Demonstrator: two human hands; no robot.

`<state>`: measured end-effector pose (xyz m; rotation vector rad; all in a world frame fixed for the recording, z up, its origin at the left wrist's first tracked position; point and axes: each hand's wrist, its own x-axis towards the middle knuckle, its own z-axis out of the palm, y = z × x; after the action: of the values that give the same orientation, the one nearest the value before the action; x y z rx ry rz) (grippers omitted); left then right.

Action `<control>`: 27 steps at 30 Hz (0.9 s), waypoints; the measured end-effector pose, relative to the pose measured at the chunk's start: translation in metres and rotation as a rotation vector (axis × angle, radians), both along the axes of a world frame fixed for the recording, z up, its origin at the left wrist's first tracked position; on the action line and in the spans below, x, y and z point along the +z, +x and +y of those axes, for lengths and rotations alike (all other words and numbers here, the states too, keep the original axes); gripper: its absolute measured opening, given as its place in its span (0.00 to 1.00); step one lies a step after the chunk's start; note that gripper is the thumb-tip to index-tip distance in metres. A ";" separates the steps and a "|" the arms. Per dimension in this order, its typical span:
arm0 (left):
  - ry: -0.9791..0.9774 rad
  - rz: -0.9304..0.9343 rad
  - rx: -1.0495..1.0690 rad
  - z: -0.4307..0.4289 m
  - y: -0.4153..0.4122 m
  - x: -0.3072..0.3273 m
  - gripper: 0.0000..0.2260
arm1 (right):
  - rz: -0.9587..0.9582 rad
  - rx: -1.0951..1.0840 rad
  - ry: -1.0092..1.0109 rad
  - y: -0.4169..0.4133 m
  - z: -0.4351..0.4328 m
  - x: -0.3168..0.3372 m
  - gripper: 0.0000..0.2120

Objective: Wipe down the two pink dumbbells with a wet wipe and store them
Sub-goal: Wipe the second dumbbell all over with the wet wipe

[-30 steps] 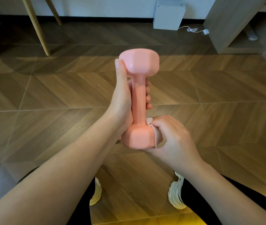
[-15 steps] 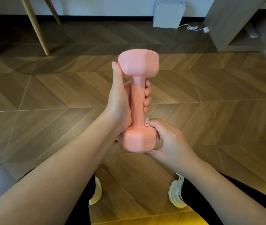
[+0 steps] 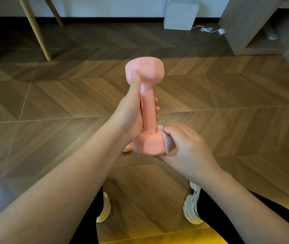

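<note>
While wiping step is in hand: herringbone floor [image 3: 228,95] below all. Pink dumbbell [image 3: 148,103] held upright in air above floor. Left hand [image 3: 129,113] grip closed round handle, thumb up against top head. Right hand [image 3: 187,147] grip pinches wet wipe [image 3: 169,145] against side of lower head. Next move likely calls for turning dumbbell in left grip, bringing unwiped faces to wipe. Second dumbbell, storing not yet done.

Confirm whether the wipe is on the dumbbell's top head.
No, the right hand presses the wet wipe against the lower head of the dumbbell.
</note>
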<state>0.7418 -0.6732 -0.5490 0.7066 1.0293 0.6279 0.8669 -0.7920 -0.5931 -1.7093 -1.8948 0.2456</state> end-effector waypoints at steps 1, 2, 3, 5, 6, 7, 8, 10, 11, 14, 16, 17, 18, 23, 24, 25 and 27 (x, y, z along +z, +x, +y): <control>-0.002 -0.002 0.016 -0.002 0.002 0.000 0.32 | 0.030 0.015 -0.085 0.000 0.002 0.000 0.22; 0.000 -0.010 0.025 -0.003 0.002 -0.001 0.33 | 0.065 0.039 -0.167 0.000 0.004 0.000 0.23; 0.004 -0.024 0.027 -0.005 0.003 -0.001 0.34 | 0.095 0.064 -0.221 0.001 0.006 -0.001 0.23; 0.013 -0.071 0.020 -0.006 0.004 -0.001 0.35 | 0.111 0.055 -0.202 0.001 0.007 -0.003 0.23; 0.017 -0.099 0.019 -0.006 0.004 0.000 0.35 | 0.097 0.022 -0.134 0.001 0.006 -0.003 0.23; 0.021 -0.129 0.024 -0.005 0.004 0.001 0.35 | 0.080 -0.010 -0.053 0.001 0.005 -0.002 0.23; 0.024 -0.158 0.030 -0.003 0.004 0.001 0.35 | 0.080 -0.030 0.013 0.000 0.004 -0.001 0.23; 0.028 -0.186 0.034 0.000 0.004 0.001 0.35 | 0.097 -0.024 0.048 0.000 0.003 0.000 0.23; 0.023 -0.184 0.026 0.000 0.004 0.000 0.35 | 0.117 0.000 -0.002 0.000 0.003 0.000 0.23; -0.009 -0.171 -0.027 -0.003 0.005 -0.005 0.36 | 0.203 0.073 -0.237 0.002 0.005 -0.002 0.25; -0.015 -0.183 -0.054 -0.003 0.005 -0.006 0.36 | 0.141 0.042 -0.209 0.002 0.003 -0.002 0.25; -0.016 -0.201 -0.061 -0.003 0.005 -0.006 0.36 | 0.098 0.008 -0.144 0.003 0.002 -0.002 0.25; -0.016 -0.224 -0.062 -0.002 0.004 -0.006 0.36 | 0.078 -0.022 -0.083 0.003 0.000 -0.001 0.25; -0.063 -0.339 -0.051 0.000 0.001 -0.006 0.36 | 0.221 0.028 -0.129 0.003 -0.001 0.000 0.25; -0.077 -0.368 -0.052 0.000 0.001 -0.006 0.36 | 0.216 0.047 -0.132 0.004 0.001 0.001 0.25; -0.086 -0.395 -0.054 0.000 0.001 -0.004 0.37 | 0.197 0.052 -0.110 0.007 0.001 0.002 0.25; -0.059 -0.385 -0.056 0.001 0.001 -0.001 0.37 | 0.147 0.028 -0.025 0.010 0.001 0.005 0.24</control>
<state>0.7429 -0.6720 -0.5497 0.5346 0.6665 0.6519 0.8773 -0.7911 -0.5878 -1.6347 -1.8162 0.3971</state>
